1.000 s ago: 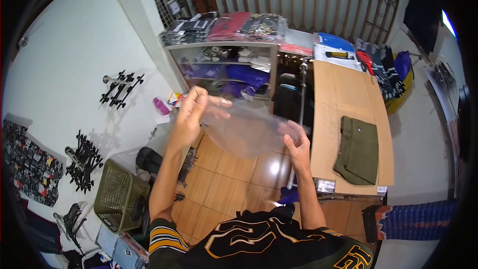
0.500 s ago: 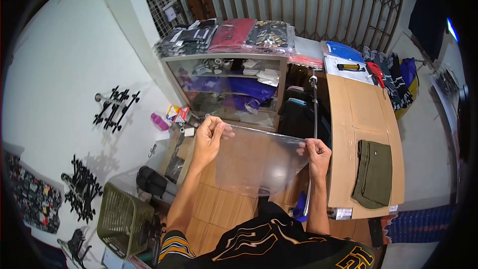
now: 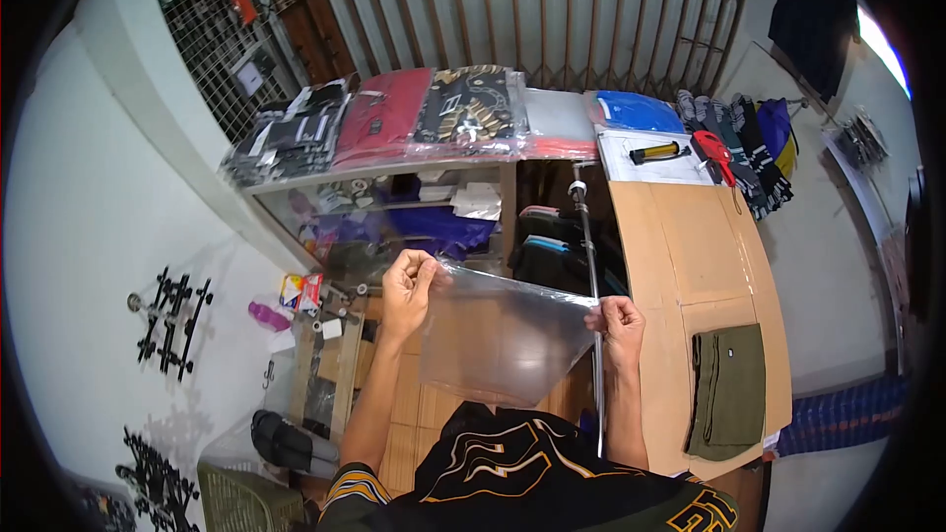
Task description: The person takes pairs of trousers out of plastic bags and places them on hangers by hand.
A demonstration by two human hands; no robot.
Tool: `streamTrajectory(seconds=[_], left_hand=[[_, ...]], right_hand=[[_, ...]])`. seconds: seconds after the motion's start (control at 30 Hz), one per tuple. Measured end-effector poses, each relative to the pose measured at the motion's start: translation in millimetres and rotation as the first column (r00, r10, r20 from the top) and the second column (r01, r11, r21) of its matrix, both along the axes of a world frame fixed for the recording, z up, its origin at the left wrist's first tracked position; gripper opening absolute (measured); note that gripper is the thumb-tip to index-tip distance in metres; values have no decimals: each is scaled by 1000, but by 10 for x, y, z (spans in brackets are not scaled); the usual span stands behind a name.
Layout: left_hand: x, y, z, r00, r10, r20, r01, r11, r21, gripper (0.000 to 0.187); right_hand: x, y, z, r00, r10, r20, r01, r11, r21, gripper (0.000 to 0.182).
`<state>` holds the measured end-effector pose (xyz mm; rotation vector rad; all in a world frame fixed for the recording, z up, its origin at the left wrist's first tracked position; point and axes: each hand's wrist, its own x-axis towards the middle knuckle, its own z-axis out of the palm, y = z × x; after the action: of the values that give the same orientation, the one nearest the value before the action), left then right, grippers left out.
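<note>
A clear plastic bag [image 3: 503, 340] hangs stretched between my two hands in front of my chest. My left hand [image 3: 407, 291] pinches its upper left corner, with fingertips showing through the film. At the upper right corner, my right hand [image 3: 618, 323] grips the edge between thumb and fingers. The bag looks flat, and the floor shows through it. To the right of my right hand, a folded olive-green garment [image 3: 727, 389] lies on a cardboard-covered table [image 3: 690, 236].
A glass display cabinet [image 3: 506, 207] stands ahead, topped with bagged garments [image 3: 379, 118]. A metal rail [image 3: 591, 276] runs beside the table. A red tape dispenser [image 3: 714, 155] sits at the table's far end. At lower left is a green basket [image 3: 236, 502].
The view has tilted up and shifted, so the cabinet and table appear lower and further left. Both hands still hold the bag stretched between them.
</note>
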<state>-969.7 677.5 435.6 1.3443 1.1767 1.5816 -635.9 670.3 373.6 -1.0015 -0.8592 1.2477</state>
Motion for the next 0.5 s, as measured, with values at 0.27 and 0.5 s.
streamTrajectory(seconds=[0.27,0.5], left_hand=[[58,1243,-74,975,-196,-107,185,977,-102,7],[199,2564,211,748,-415,-518,492,871,13,14]], right_hand=[[168,908,107,939,-331,96,319,940,123,21],[235,1658,445,787,-601,138,560,790,249,20]])
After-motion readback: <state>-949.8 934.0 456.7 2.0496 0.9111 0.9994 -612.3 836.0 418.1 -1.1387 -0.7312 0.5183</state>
